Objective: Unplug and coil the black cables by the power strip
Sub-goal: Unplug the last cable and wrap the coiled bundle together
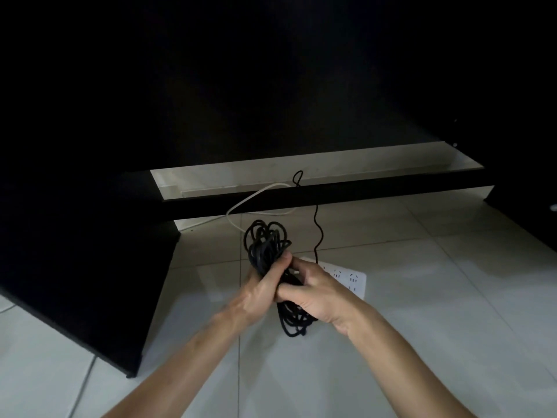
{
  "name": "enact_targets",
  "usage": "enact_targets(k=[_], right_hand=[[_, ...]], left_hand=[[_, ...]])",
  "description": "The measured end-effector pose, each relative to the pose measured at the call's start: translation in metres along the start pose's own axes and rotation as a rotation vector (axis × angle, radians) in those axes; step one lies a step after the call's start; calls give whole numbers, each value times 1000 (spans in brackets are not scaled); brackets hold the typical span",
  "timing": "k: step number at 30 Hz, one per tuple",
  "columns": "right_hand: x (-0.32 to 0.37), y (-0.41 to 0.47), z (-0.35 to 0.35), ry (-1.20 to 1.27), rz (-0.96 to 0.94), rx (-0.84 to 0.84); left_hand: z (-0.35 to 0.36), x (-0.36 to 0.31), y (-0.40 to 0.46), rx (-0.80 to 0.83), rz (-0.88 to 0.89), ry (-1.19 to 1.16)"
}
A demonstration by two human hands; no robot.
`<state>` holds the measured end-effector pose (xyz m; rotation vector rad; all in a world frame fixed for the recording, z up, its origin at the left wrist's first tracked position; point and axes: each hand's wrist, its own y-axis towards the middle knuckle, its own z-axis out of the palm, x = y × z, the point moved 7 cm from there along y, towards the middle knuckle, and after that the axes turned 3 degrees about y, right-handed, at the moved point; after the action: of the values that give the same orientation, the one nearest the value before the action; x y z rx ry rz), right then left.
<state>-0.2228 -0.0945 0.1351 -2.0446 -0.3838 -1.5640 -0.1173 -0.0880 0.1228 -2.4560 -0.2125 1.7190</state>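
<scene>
Gripping a thick bundle of black cable (266,251) at its middle, both hands meet low over the tiled floor (422,267). The left hand (259,292) wraps its fingers round the bundle from the left, thumb laid up along it. The right hand (313,292) closes on the same bundle from the right, fingers curled over the strands. Loops fan out above the hands, and more loops hang below them, just over the tiles.

A white power strip (349,277) lies on the floor just behind the right hand, partly hidden by it. One thin black cable (317,227) runs in a wavy line from near the strip up across a dark crossbar (376,193) to the pale ledge behind it. A white cable (250,202) curves across the same bar toward the left. A dark panel (90,282) fills the left side; what it belongs to is too dim to tell.
</scene>
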Motion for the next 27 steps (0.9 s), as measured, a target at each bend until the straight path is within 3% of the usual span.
enact_targets(k=[7,12,18,24,27], right_hand=[[-4,5,-6,-212,-131,-161],[-6,9,-18,-298,-115,-260],[-15,14,-30,-378,-65,-330],[-16,14,-24,-485,-113,-346],[-16,15,-21,-556,-135,-342]], left_hand=[[-8,-7,6,-26,-45,321],[-7,-13,5,96,-16,384],[-10,-17,12,-36,125,616],[-8,-4,17,-51,31,450],[-2,-2,16,15,8,424]])
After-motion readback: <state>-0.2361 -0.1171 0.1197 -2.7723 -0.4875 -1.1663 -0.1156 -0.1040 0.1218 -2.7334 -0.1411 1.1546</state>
